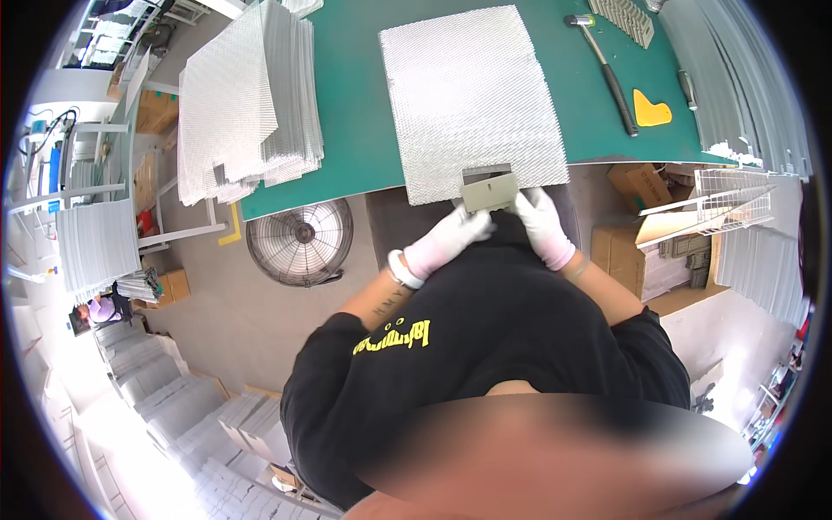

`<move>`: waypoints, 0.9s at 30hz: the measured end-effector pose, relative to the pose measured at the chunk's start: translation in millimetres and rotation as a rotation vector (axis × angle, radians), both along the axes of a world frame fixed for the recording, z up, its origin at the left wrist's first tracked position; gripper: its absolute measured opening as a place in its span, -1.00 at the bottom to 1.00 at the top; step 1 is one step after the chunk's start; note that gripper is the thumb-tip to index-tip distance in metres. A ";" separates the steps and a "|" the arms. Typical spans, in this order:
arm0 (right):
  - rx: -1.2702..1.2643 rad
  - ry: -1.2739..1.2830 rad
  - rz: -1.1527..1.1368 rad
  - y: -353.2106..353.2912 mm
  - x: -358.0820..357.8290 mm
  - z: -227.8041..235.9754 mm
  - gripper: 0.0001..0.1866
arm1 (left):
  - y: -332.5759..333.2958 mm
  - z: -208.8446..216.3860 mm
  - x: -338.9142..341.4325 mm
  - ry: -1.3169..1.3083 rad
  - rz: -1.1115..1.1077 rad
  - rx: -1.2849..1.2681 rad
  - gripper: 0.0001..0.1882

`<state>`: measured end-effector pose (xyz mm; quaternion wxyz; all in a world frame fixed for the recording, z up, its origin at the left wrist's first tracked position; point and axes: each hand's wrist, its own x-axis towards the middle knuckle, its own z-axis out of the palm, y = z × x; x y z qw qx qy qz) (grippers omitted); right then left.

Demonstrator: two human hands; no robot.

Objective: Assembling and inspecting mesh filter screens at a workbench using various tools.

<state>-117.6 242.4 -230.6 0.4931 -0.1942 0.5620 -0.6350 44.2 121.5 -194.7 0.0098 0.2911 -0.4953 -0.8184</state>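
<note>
A silvery expanded-metal mesh sheet (472,95) lies flat before me, its near end reaching the table's front edge. A dark rectangular cutout shows in that near end. At the cutout is a small grey-green rectangular plate (490,193) with a little slot in it. My left hand (449,238), in a white glove, grips the plate's lower left corner. My right hand (544,230), gloved alike, is closed at its right edge. Some fingertips of both hands are hidden behind the plate or against my dark shirt.
Stacked mesh sheets (247,104) stand left on the green table (355,104). At right lie a hammer (614,87), a yellow scraper (652,109), a screwdriver (687,89) and several grey-green plates (624,19). A round fan (301,243) and cardboard boxes (620,251) are below table level.
</note>
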 end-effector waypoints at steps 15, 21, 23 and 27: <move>-0.062 0.025 -0.520 12.7 4.4 -8.2 -0.59 | -31.0 22.8 -96.5 -0.076 -0.413 -1.827 -0.24; 0.005 0.046 -0.281 21.9 -27.5 -11.2 -0.76 | -10.8 29.9 -93.0 -0.146 -0.425 -1.785 -0.30; 0.036 -0.075 -0.161 22.7 -34.6 3.8 -0.78 | -12.2 31.3 -92.6 -0.168 -0.443 -1.807 -0.33; -0.023 -0.189 -0.356 24.4 -15.8 11.5 -0.81 | -3.1 31.3 -87.9 -0.156 -0.475 -1.781 -0.36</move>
